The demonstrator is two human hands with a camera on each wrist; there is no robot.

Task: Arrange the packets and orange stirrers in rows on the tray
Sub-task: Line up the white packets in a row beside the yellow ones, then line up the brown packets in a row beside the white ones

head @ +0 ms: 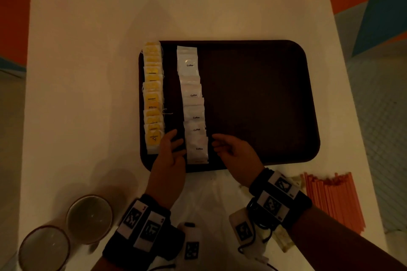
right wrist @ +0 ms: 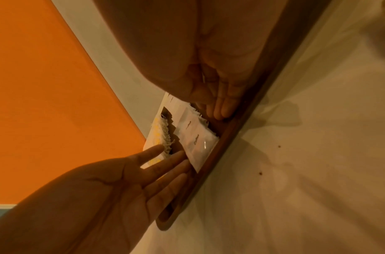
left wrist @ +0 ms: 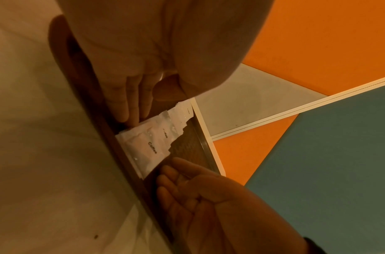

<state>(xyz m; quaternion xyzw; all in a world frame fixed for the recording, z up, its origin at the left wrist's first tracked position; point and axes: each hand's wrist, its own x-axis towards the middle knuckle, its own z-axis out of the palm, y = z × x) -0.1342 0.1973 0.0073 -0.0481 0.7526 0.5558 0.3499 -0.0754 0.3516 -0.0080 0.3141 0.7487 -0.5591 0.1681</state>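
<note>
A dark brown tray [head: 253,99] lies on the white table. A row of yellow tea packets [head: 152,94] runs along its left edge, and a row of overlapping white coffee packets [head: 192,99] lies beside it. My left hand [head: 176,143] is open, its straight fingers [left wrist: 130,106] against the left side of the nearest coffee packet [head: 197,149]. On that packet's right, my right hand [head: 220,145] hovers with loose fingers [right wrist: 221,106] and holds nothing. The orange stirrers [head: 332,200] lie in a pile on the table, off the tray, at the near right.
Two paper cups [head: 89,218] [head: 44,248] stand at the near left of the table [head: 88,72]. A clear plastic bag [head: 211,196] lies between my wrists. The tray's right part holds nothing. Orange and teal walls surround the table.
</note>
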